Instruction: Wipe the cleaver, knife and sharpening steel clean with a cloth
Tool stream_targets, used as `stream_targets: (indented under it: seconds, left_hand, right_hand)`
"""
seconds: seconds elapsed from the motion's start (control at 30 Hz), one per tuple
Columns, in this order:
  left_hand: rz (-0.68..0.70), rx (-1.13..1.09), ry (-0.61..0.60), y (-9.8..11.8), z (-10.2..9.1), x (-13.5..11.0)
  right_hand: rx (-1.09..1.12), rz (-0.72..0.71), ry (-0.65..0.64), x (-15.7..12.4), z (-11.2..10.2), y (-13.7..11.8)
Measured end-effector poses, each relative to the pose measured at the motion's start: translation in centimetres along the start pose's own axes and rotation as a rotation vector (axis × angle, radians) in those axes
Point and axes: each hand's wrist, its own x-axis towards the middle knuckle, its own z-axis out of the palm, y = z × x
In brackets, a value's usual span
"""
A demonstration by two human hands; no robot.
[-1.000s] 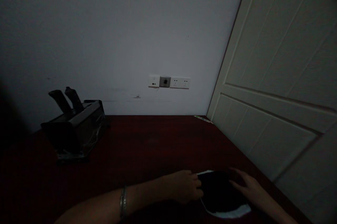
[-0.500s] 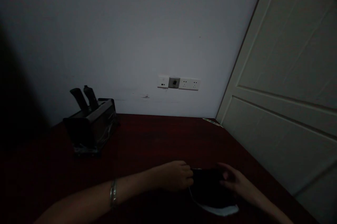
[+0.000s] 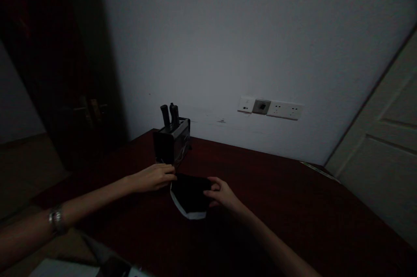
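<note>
A flat black piece with a white edge (image 3: 190, 194) is held between my hands, low over the dark red tabletop. Its exact kind cannot be made out in the dim light. My left hand (image 3: 158, 177), a bracelet on its wrist, pinches the upper left corner. On the opposite side, my right hand (image 3: 221, 192) grips the right edge between thumb and fingers. Just behind my left hand stands a black and grey knife block (image 3: 174, 138) with black handles (image 3: 171, 115) sticking up.
The dark red tabletop (image 3: 254, 190) runs back to a white wall carrying a row of sockets (image 3: 270, 107). A pale panelled door (image 3: 387, 155) rises at the right. At the left is a dark door with a handle (image 3: 87, 110). Something whitish (image 3: 65, 268) shows at the bottom left.
The view has turned left, bringing the dark door in. Both hands have carried the black piece left and farther back, close to the knife block. My right fingers have closed on its edge.
</note>
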Motion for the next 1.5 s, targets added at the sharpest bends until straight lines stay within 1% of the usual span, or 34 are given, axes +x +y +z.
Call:
stream_targets:
  seconds: [0.1,0.2,0.27,0.33,0.4,0.47,0.53,0.6,0.7,0.77,0.87,0.97,1.03,1.13,1.2,1.27,1.33,1.43,1.5]
  left_hand:
    - [-0.168,-0.076,-0.002,-2.3,0.1,-4.8]
    - [-0.340,-0.177,-0.015,-4.2,0.9,-8.7]
    - [-0.408,-0.253,-0.035,-5.1,1.8,-10.5]
    - [-0.444,-0.309,-0.044,-5.8,3.0,-11.8]
    - [-0.462,-0.334,-0.053,-6.5,4.3,-12.5]
    - [-0.485,-0.347,-0.065,-6.9,5.3,-12.7]
    - [-0.523,-0.354,-0.089,-7.1,5.8,-12.7]
    - [-0.574,-0.334,-0.128,-7.0,5.6,-12.5]
    - [-0.624,-0.222,-0.199,-6.4,4.9,-11.9]
    - [-0.605,-0.115,-0.241,-5.7,4.5,-11.4]
    - [-0.555,0.037,-0.271,-4.6,4.1,-10.3]
    - [-0.452,0.117,-0.228,-2.9,3.5,-8.4]
    - [-0.344,0.098,-0.176,-1.2,3.0,-6.5]
    - [-0.195,0.021,-0.108,1.4,2.7,-2.6]
    - [-0.103,-0.016,-0.065,2.7,3.3,0.4]
    - [-0.051,-0.037,-0.022,3.3,4.8,3.8]
    - [-0.071,-0.046,0.014,3.1,6.9,7.3]
    - [-0.185,-0.087,0.045,2.0,10.3,12.1]
    - [-0.307,-0.116,0.030,1.0,12.1,14.8]
  right_hand:
    - [0.033,0.004,-0.095,3.0,6.0,0.3]
    - [-0.035,-0.004,-0.135,4.9,10.8,0.9]
    - [-0.084,-0.011,-0.149,5.4,13.0,1.4]
    - [-0.154,-0.017,-0.174,5.3,14.2,1.6]
    - [-0.340,-0.068,-0.181,4.9,14.7,1.4]
    - [-0.648,-0.198,-0.159,4.1,14.5,1.0]
    - [-0.936,-0.343,-0.150,3.1,14.2,0.4]
    - [-1.118,-0.422,-0.173,2.2,13.9,0.1]
    - [-1.218,-0.432,-0.202,1.2,13.8,0.0]
    - [-1.225,-0.433,-0.198,0.8,13.7,0.1]
    - [-1.165,-0.463,-0.198,0.2,13.2,0.2]
    - [-1.071,-0.518,-0.184,-0.3,11.5,0.5]
    - [-1.025,-0.556,-0.121,-0.6,9.3,0.7]
    - [-0.994,-0.590,0.037,-0.9,4.5,1.3]
    - [-1.013,-0.555,0.137,-1.1,0.6,1.7]
    - [-1.069,-0.498,0.242,-1.3,-3.5,2.1]
    - [-1.167,-0.431,0.335,-1.7,-7.4,2.6]
    - [-1.305,-0.285,0.444,-2.6,-12.4,3.2]
    - [-1.364,-0.145,0.492,-3.2,-14.9,3.5]
